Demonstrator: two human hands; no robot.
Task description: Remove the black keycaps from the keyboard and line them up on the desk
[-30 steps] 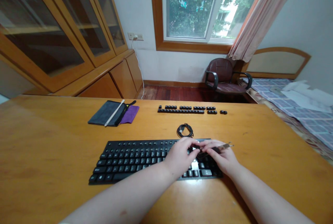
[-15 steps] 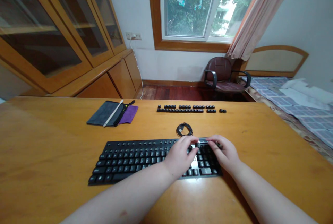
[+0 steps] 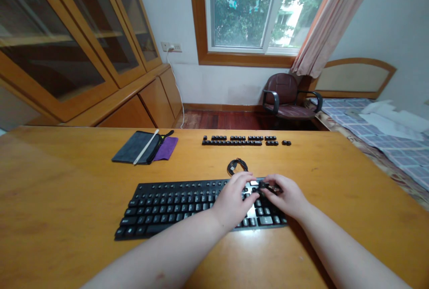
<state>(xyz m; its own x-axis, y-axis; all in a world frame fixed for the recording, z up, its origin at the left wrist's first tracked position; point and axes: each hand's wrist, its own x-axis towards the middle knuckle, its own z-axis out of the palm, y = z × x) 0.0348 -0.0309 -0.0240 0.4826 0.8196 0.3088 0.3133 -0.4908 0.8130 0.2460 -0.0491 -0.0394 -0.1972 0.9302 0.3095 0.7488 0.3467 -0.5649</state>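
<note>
Many keycaps (image 3: 231, 142) lie far; over the keyboard (image 3: 172, 208), right side, the left hand (image 3: 232, 196) gapes — the right hand (image 3: 290, 196) pinches a dark piece (image 3: 263, 184) (indistinct).

Left hand (image 3: 231, 200), right hand (image 3: 291, 197) and both forearms (image 3: 187, 244) are bare, a small spot (image 3: 160, 276) marking the left
</note>
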